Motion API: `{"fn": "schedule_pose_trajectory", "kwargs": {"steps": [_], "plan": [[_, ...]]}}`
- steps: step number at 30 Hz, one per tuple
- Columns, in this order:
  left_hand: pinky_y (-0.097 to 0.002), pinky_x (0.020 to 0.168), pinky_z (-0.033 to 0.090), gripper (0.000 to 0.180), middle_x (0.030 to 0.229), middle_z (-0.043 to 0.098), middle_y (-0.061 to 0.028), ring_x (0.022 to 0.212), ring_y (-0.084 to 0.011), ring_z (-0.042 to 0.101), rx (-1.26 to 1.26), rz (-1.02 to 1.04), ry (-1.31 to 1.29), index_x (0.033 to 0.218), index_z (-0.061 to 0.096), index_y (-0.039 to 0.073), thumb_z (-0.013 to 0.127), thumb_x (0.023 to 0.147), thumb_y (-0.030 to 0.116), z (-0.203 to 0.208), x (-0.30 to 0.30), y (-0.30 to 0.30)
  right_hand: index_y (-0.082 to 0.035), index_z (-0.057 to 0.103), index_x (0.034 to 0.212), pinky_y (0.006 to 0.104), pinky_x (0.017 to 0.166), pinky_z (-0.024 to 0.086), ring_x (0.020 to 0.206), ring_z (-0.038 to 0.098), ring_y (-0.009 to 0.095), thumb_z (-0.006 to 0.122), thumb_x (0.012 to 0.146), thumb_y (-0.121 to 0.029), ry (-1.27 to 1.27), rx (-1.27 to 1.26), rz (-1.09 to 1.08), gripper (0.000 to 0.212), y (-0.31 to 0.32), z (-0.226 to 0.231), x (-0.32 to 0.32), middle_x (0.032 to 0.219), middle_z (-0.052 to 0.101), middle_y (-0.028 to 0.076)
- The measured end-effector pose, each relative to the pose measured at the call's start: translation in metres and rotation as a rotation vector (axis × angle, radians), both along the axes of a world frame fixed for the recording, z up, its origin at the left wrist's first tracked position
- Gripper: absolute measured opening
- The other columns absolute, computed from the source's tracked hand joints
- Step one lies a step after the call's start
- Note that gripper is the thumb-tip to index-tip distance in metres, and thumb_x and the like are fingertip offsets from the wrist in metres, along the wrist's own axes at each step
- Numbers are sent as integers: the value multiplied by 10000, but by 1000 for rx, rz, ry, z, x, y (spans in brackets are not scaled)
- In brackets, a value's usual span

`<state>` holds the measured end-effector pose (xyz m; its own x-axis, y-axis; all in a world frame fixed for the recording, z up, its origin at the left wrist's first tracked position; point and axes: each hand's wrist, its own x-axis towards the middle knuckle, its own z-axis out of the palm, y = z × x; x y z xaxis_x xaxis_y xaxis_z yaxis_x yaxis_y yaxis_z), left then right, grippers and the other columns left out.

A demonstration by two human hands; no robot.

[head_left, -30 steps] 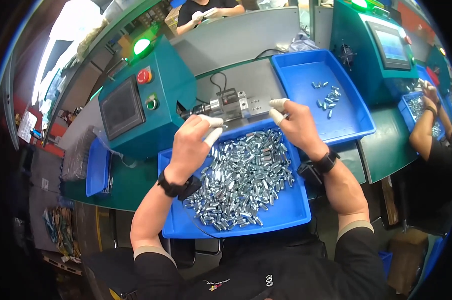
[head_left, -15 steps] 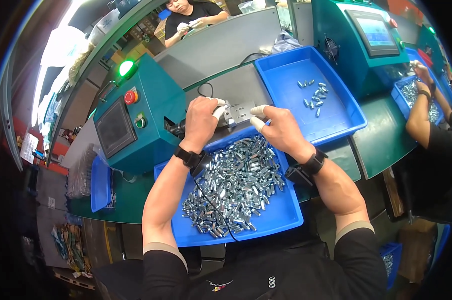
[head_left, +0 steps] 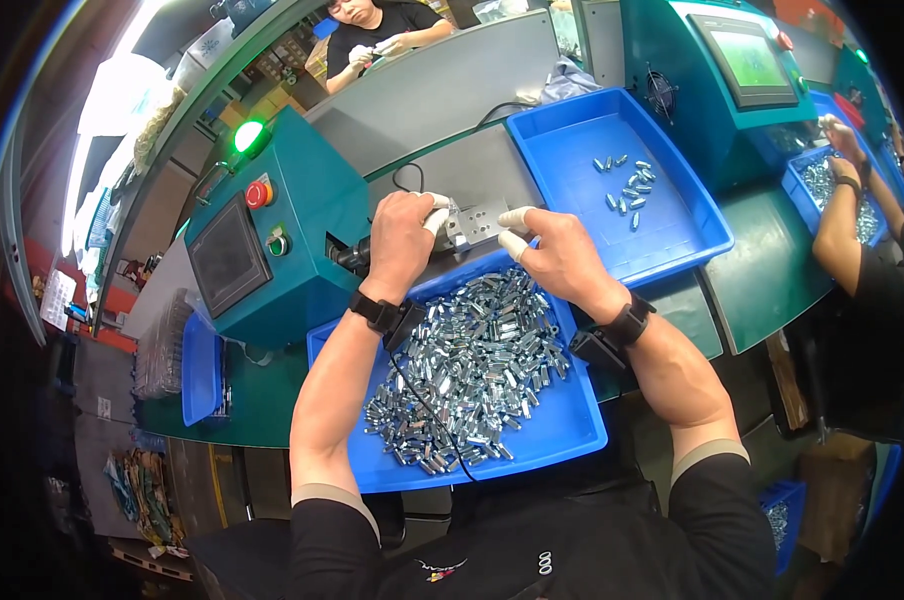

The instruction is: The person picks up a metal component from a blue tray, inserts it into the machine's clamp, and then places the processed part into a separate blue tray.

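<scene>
A grey metal block with holes sits on the bench in front of me, between my hands. My left hand, with white finger covers on its thumb and forefinger, is closed at the block's left end, against a small shiny metal piece. What its fingertips pinch is too small to make out. By the block's right end, my right hand has its covered thumb and forefinger apart, with nothing visible between them. Below both hands, a blue tray holds a heap of small silvery metal parts.
A second blue tray at the right holds several loose parts. A teal machine with a lit green lamp stands left; another teal machine stands right. Co-workers sit beyond the grey partition and at far right.
My hands stay at the block with barely any shift. The screen on the right machine has turned from blue to green. The view has tilted slightly.
</scene>
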<state>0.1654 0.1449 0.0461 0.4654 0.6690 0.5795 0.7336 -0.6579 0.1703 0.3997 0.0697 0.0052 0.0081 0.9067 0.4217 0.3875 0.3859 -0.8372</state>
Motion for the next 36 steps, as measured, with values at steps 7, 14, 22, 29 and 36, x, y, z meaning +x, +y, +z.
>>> {"fn": "schedule_pose_trajectory", "kwargs": {"steps": [7,14,22,29,36], "plan": [[-467,887,510,178,813,671,-117,883,-336,635,108,-73,138,968,779,59,699,824,-9,2,-7,0,-45,799,1154,429,732,580,781,748,316,756,965,-244,1,11,8,277,1,0,0,908,778,178],[-480,882,511,183,856,652,-110,933,-343,629,186,-121,185,977,749,51,715,804,3,0,-6,3,-43,800,1159,423,731,582,783,750,316,764,963,-246,-26,-20,-11,285,-1,1,0,913,782,182],[-450,948,516,221,874,656,-99,966,-327,640,235,-120,244,988,729,53,703,782,-22,1,-5,-3,-28,794,1168,416,735,583,764,744,318,765,965,-224,-29,17,3,283,2,0,-3,910,787,182],[-435,924,546,241,946,707,-97,1011,-316,673,198,-107,84,1075,757,62,755,836,34,7,-26,-64,-30,578,1513,355,915,577,1098,731,234,737,1013,-175,88,-95,189,545,3,5,3,1309,754,182],[-461,847,564,229,1010,750,-114,981,-344,690,-225,64,25,1121,778,60,803,899,109,-28,-119,-119,-39,351,1682,395,1158,478,1450,563,290,689,1038,-161,287,-305,480,737,12,9,-33,1595,570,196]]}}
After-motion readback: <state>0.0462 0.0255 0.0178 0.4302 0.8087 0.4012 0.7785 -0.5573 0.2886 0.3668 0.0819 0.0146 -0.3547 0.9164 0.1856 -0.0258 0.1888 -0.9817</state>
